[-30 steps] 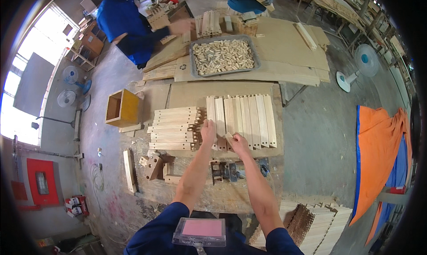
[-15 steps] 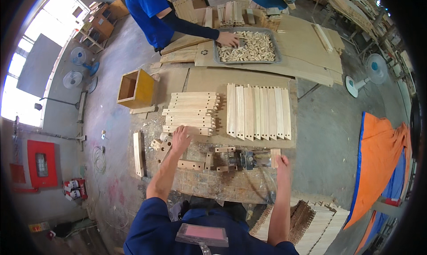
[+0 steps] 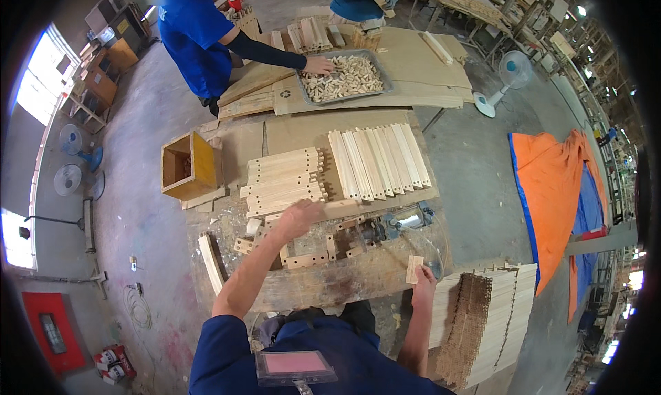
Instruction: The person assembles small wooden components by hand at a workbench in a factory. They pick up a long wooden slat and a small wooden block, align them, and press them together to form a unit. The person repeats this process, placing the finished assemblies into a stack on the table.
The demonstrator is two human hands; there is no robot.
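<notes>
- I am seeing my left hand [image 3: 299,214] resting on the workbench [image 3: 330,278], fingers curled loosely, just below the stack of notched slats [image 3: 284,181]; I cannot tell whether it is gripping anything.
- My right hand [image 3: 423,287] is holding a small wooden block [image 3: 414,269] upright at the bench's near right edge, fingers pinching its lower end.
- A row of flat slats [image 3: 379,161] is lying right of the notched stack.
- Another person's hand [image 3: 319,65] is reaching into a metal tray [image 3: 385,85] of small wood pieces.
</notes>
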